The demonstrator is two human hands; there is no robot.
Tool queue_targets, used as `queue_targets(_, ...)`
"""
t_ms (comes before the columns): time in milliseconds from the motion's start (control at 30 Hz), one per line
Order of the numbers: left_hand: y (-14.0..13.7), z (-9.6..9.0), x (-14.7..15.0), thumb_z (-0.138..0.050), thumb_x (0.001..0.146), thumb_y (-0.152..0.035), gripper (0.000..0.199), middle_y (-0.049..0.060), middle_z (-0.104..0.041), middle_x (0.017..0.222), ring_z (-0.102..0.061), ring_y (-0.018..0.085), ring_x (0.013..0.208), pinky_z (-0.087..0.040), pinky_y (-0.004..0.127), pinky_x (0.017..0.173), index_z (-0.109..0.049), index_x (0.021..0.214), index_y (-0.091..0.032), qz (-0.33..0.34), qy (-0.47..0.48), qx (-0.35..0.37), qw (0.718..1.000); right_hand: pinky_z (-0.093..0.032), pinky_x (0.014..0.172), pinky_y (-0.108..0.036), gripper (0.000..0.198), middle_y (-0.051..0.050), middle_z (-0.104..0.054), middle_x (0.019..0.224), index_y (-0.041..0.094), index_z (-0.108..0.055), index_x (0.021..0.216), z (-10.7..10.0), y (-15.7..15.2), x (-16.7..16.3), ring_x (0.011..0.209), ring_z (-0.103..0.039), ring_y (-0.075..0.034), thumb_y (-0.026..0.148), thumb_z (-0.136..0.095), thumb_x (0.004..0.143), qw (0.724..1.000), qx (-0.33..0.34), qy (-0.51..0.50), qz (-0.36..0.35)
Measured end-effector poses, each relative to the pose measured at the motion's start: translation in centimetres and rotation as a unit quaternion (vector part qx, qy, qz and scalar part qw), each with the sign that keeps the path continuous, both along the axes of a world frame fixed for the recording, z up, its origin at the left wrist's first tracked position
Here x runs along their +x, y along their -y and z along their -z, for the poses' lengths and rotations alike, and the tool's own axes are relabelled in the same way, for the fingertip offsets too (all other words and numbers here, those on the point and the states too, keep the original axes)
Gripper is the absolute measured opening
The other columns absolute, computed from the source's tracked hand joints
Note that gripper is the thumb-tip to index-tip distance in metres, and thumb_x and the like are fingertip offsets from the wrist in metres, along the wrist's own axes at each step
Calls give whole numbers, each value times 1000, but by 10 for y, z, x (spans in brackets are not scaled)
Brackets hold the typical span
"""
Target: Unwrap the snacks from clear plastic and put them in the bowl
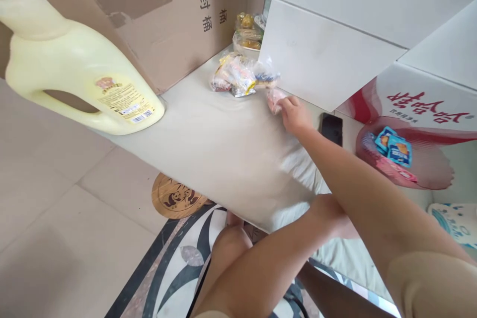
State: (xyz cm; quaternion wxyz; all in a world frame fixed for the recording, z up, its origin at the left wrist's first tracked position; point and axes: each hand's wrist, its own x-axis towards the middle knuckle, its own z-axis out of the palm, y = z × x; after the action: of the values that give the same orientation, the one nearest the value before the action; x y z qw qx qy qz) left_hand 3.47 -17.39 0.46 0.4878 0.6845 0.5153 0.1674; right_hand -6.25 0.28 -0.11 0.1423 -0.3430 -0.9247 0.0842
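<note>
My right hand (296, 115) reaches to the back of the pale cloth-covered surface (223, 134). Its fingers pinch a small clear plastic snack packet (275, 101) with pinkish-red contents. Just beyond lie several wrapped snacks (234, 75) in a loose pile, with a blue-and-clear packet (266, 77) beside them. Behind the pile, a white tub (246, 45) holds more wrapped food. My left hand (333, 208) rests low over the near right part of the cloth, bent at the wrist. The right forearm covers much of it, so its fingers are hidden.
A large pale-yellow bottle (82, 69) stands at left before a cardboard box (179, 20). White boxes (335, 44) line the back right. A dark phone (331, 129) lies near my right forearm. Blue packets (399, 150) sit in a pink translucent dish (432, 174). A round wooden stool (179, 196) is below.
</note>
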Motion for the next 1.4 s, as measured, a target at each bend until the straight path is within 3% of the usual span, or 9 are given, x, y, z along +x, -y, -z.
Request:
queue_targets(200, 12, -14, -2, -47, 88, -37, 40, 13, -72, 123, -67, 31, 118, -54, 43, 97, -69, 116, -20, 97, -100, 21, 990, -51, 99, -41, 36, -11, -68, 121, 23, -65, 115, -16, 68, 124, 116, -64, -24, 17, -38, 93, 988, -7, -114, -101)
queue_targets(300, 11, -15, -2, -50, 85, -39, 33, 15, -74, 115, -68, 33, 113, -55, 42, 91, -71, 101, -19, 67, -75, 11, 995, -56, 90, -45, 29, -10, -72, 110, 24, -64, 116, -18, 107, 209, 102, -70, -26, 24, -49, 91, 978, 13, -197, 64)
queue_targets(433, 2, -9, -3, -53, 87, -44, 31, 13, -76, 102, -70, 30, 104, -53, 40, 91, -69, 97, -19, -94, 56, -11, 994, -54, 95, -56, 29, -12, -71, 110, 23, -65, 116, -10, 151, 281, 106, -69, -31, 27, -53, 90, 906, 93, -269, 314)
queue_targets(533, -2, -3, -1, -62, 83, -61, 53, 10, -74, 102, -70, 27, 97, -56, 38, 82, -62, 119, -22, -212, 266, -108, 934, -51, 101, -58, 31, -13, -69, 114, 24, -67, 111, -1, 173, 281, 114, -66, -30, 17, -45, 90, 904, 145, -292, 275)
queue_targets(600, -5, -1, 2, -75, 74, -60, 62, 8, -72, 107, -70, 23, 93, -56, 35, 78, -59, 123, -25, -208, 421, -166, 867, -51, 102, -56, 30, -12, -69, 114, 26, -69, 105, 1, 179, 268, 117, -64, -29, 14, -46, 91, 933, 141, -280, 177)
queue_targets(733, -13, -6, 6, -91, 59, -37, 66, 3, -71, 98, -68, 15, 82, -54, 30, 79, -56, 114, -23, -260, 533, -129, 794, -48, 108, -54, 28, -9, -67, 126, 26, -71, 96, -6, 182, 257, 135, -53, -30, 10, -49, 88, 965, 85, -246, 1)
queue_targets(900, -24, -4, 18, -93, 53, -29, 72, 1, -71, 101, -70, 18, 86, -58, 39, 82, -51, 112, -25, -367, 508, -85, 775, -53, 98, -49, 22, -10, -69, 115, 26, -66, 99, -3, 174, 291, 113, -65, -27, 15, -49, 90, 947, 54, -288, 133)
queue_targets(1200, -32, 10, 41, -96, 49, -28, 72, -1, -71, 97, -71, 17, 93, -55, 39, 93, -53, 108, -22, -414, 504, -74, 755, -50, 90, -51, 29, -14, -69, 125, 20, -68, 113, 30, 141, 350, 118, -59, -36, 24, -50, 91, 962, 26, -88, 258)
queue_targets(1400, -27, 3, 22, -87, 57, -21, 72, -4, -69, 109, -69, 17, 104, -56, 35, 92, -47, 115, -32, -430, 538, -21, 725, -41, 62, -36, 31, -12, -71, 90, 21, -65, 100, 5, 143, 342, 73, -61, -26, 35, -37, 97, 936, -91, -134, 311)
